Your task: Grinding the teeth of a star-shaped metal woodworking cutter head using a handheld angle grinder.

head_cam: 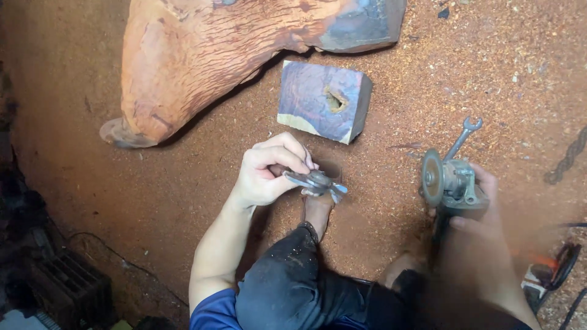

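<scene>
My left hand point(268, 172) is closed on a small metal wrench-like tool point(315, 181) just above my bare foot. Further right, my right hand point(486, 214) grips an angle grinder point(449, 183) whose round disc faces left. An open-ended spanner point(463, 135) lies on the sawdust just behind the grinder head. A cut wooden block point(324, 99) with a hole in its face sits beyond both hands.
A large reddish log point(202, 55) lies across the top on the sawdust-covered floor point(153, 195). A twisted rope or chain point(567, 157) runs at the right edge. Dark boxes and a cable point(67, 281) sit at lower left.
</scene>
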